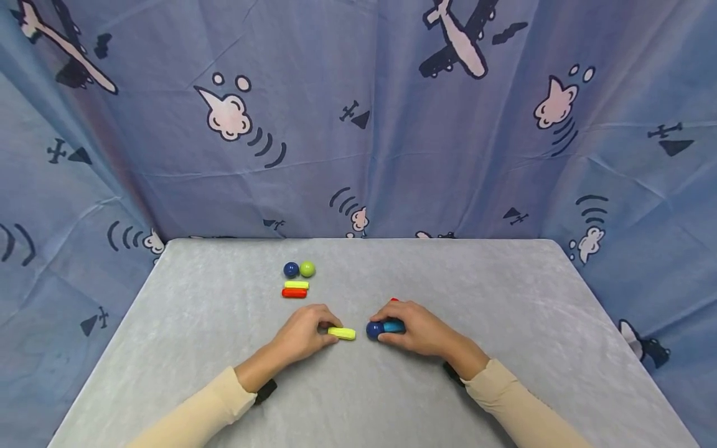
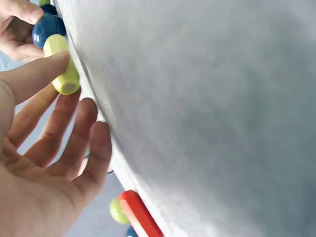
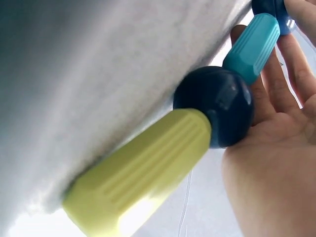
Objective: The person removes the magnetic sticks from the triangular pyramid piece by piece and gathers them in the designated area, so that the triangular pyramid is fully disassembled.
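Observation:
My left hand lies on the grey table and pinches one end of a yellow-green stick; in the left wrist view the thumb presses on that stick. My right hand grips a teal stick with a dark blue ball on its left end. In the right wrist view the teal stick joins the ball, and a second dark ball sits at its far end. The yellow stick points at the ball, very close to it.
Farther back on the table lie a blue ball, a green ball, a yellow stick and a red stick. A bit of red shows behind my right hand. A blue airplane-print cloth hangs behind.

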`<state>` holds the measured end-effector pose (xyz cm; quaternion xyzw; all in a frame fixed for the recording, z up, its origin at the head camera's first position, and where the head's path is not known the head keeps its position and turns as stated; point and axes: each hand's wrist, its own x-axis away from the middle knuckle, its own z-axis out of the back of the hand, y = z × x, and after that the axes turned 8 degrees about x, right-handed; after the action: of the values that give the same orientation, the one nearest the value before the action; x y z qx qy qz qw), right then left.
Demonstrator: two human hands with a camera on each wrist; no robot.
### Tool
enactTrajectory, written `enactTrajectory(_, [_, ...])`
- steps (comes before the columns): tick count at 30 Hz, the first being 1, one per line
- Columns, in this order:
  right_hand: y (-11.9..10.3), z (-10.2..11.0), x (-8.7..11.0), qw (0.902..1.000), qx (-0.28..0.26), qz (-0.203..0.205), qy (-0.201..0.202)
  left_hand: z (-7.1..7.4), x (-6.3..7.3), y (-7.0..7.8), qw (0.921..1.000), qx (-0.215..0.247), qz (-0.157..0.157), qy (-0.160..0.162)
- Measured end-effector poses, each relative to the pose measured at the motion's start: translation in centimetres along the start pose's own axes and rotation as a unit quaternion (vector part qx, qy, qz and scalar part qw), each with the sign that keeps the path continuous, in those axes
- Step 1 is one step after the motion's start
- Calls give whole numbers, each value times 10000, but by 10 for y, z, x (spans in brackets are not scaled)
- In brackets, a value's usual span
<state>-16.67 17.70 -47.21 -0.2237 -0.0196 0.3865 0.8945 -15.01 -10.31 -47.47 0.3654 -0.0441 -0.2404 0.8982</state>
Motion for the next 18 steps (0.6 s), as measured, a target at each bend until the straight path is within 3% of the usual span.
enactTrajectory(7, [-1, 1, 0, 10000, 4, -65, -48, 19, 7, -8, 9987, 160, 322, 359])
enactTrajectory(13, [0, -1, 0, 10000, 11, -5, 21, 43, 12, -27, 9950, 163, 740, 647])
enactTrajectory(18, [0, -1, 1, 10000, -14, -72, 38, 64, 11, -42, 9939, -12, 871, 678])
